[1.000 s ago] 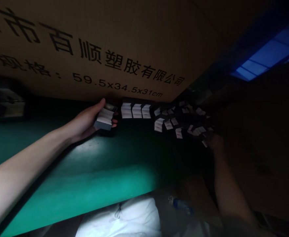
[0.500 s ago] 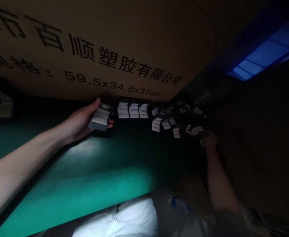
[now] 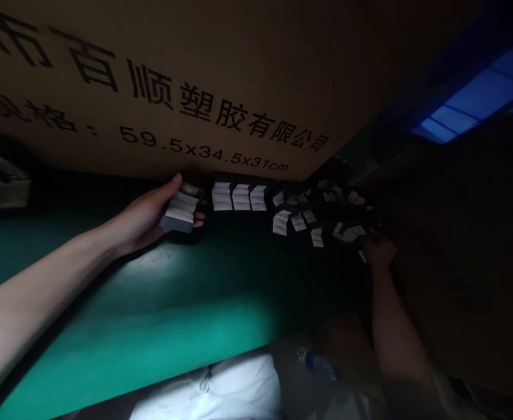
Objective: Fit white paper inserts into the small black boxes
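My left hand [image 3: 151,213] is closed around a small dark block with a white stepped face [image 3: 183,205], held just above the green tabletop [image 3: 160,318]. Right beside it, three similar white-faced pieces [image 3: 241,197] stand side by side in a row. At the far right my right hand [image 3: 379,252] reaches to the edge of a loose scatter of the same pieces [image 3: 317,237]. Deep shadow hides its fingers, so whether it grips a piece cannot be made out.
A large cardboard box [image 3: 238,70] with printed characters stands along the back of the table. Another dark box [image 3: 466,262] rises at the right. More white-faced pieces [image 3: 9,192] sit at the far left. A plastic bottle [image 3: 321,366] lies below the table's front edge.
The whole view has shifted slightly. My right hand is a little further right at the scattered pieces. My left hand keeps the same hold on its block.
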